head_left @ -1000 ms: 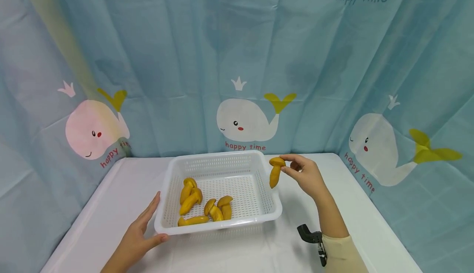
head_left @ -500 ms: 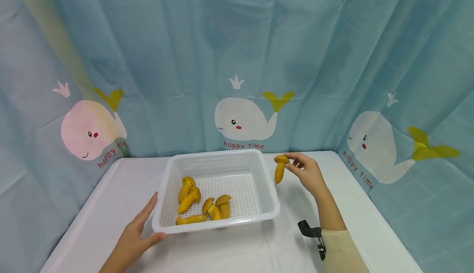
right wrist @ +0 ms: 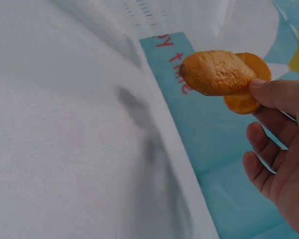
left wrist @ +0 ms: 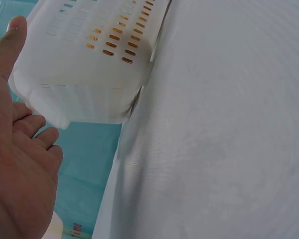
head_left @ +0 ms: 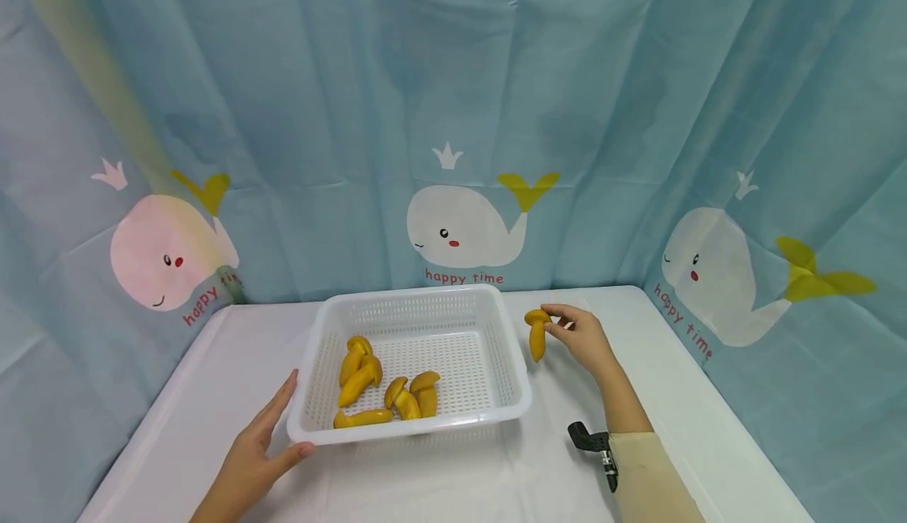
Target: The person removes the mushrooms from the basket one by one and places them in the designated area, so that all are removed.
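A blue curtain [head_left: 340, 113] hangs behind a white surface [head_left: 439, 484] and along both its sides. Take the head view as a dial centred on the basket [head_left: 425, 314], with twelve at the far side.

Between two and three o'clock, just outside the basket, is the mushroom [head_left: 537, 335], golden-brown, cap up and stem pointing down. The right hand [head_left: 584, 340] holds it from its three o'clock side, thumb and finger pinching it; the right wrist view shows the thumb where stem meets cap and the other fingers loosely bent. Whether the stem's tip meets the surface I cannot tell.

The basket is white, shallow and slotted. Inside, at nine o'clock, lie two overlapping mushrooms [head_left: 360, 383]. A smaller-looking mushroom [head_left: 363, 418] lies on its side between seven and eight, by the near wall. Two neighbouring mushrooms [head_left: 427, 397] are close together near six.

At eight o'clock, outside the near corner, is the left hand [head_left: 248, 456], thumb and fingers spread apart and gripping nothing. Whether the thumb touches the rim I cannot tell. In the left wrist view some of its fingers bend loosely beside the corner.

Towards four o'clock a beige sleeve [head_left: 645, 468] covers the right forearm, with a black attachment [head_left: 586, 438] at the cuff.

On the curtain, whales [head_left: 460, 228] show near ten, towards one, and between two and three, each with red lettering [head_left: 464, 277].
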`<state>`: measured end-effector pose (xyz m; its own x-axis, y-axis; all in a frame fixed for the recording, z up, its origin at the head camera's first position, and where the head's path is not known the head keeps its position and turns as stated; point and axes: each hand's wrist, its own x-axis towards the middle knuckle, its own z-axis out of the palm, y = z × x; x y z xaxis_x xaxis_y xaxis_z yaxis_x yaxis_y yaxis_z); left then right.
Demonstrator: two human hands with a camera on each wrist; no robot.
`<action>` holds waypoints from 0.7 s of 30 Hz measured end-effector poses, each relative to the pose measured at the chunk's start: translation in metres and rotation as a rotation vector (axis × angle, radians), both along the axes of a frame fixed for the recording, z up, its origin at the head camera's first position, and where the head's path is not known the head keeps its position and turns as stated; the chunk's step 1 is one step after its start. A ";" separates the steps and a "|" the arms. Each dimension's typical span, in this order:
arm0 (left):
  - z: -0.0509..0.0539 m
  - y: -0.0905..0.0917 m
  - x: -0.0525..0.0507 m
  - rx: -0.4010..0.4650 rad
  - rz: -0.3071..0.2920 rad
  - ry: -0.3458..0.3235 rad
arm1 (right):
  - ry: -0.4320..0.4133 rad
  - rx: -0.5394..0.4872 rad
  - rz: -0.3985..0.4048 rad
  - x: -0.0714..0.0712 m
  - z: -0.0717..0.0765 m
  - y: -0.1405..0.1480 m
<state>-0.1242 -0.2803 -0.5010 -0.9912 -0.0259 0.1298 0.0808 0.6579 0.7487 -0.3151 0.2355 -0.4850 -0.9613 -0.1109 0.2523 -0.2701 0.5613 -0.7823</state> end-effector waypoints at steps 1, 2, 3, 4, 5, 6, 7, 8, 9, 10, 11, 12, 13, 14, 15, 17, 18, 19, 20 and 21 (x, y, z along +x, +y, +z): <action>0.000 0.000 0.000 0.000 0.000 0.001 | -0.006 -0.003 -0.002 -0.001 -0.002 0.000; 0.001 0.001 0.001 0.001 0.000 0.001 | -0.013 -0.006 -0.001 -0.002 -0.004 0.000; 0.000 0.000 0.001 0.001 -0.001 0.006 | -0.017 -0.010 -0.003 -0.003 -0.007 0.000; 0.000 0.000 0.001 0.004 -0.003 0.010 | -0.022 -0.016 -0.004 -0.004 -0.009 -0.001; 0.000 0.000 0.001 0.004 -0.002 0.010 | -0.025 -0.017 -0.006 -0.005 -0.012 -0.001; 0.000 0.000 0.001 0.005 -0.002 0.011 | -0.029 -0.020 -0.009 -0.006 -0.015 -0.002; 0.000 0.000 0.002 0.006 -0.002 0.012 | -0.031 -0.020 -0.012 -0.008 -0.018 -0.002; -0.001 0.000 0.001 0.006 0.000 0.009 | -0.036 -0.021 -0.012 -0.009 -0.020 -0.003; -0.002 -0.001 0.001 0.005 0.001 0.007 | -0.041 -0.019 -0.014 -0.010 -0.023 -0.003; -0.002 -0.001 0.001 0.004 0.002 0.006 | -0.047 -0.017 -0.015 -0.010 -0.025 -0.004; -0.002 -0.001 0.001 0.004 0.003 0.003 | -0.054 -0.015 -0.019 -0.011 -0.027 -0.004; -0.003 -0.001 0.001 0.003 0.003 0.006 | -0.063 -0.017 -0.021 -0.012 -0.029 -0.004; -0.003 -0.001 0.001 0.003 0.004 0.006 | -0.071 -0.021 -0.021 -0.013 -0.031 -0.004; -0.003 -0.002 0.001 0.004 0.004 0.006 | -0.081 -0.024 -0.020 -0.013 -0.033 -0.005; -0.003 -0.002 0.001 0.005 0.002 0.011 | -0.090 -0.023 -0.019 -0.013 -0.035 -0.005; -0.004 -0.002 0.001 0.008 0.001 0.013 | -0.106 -0.031 -0.019 -0.014 -0.038 -0.006; -0.004 -0.002 0.001 0.009 0.001 0.014 | -0.112 -0.038 -0.019 -0.014 -0.039 -0.006; -0.004 -0.002 0.002 0.010 0.001 0.013 | -0.118 -0.040 -0.020 -0.014 -0.040 -0.006; -0.004 -0.002 0.002 0.012 -0.001 0.014 | -0.121 -0.042 -0.021 -0.014 -0.042 -0.007; -0.005 -0.002 0.002 0.013 -0.001 0.015 | -0.123 -0.048 -0.023 -0.014 -0.043 -0.007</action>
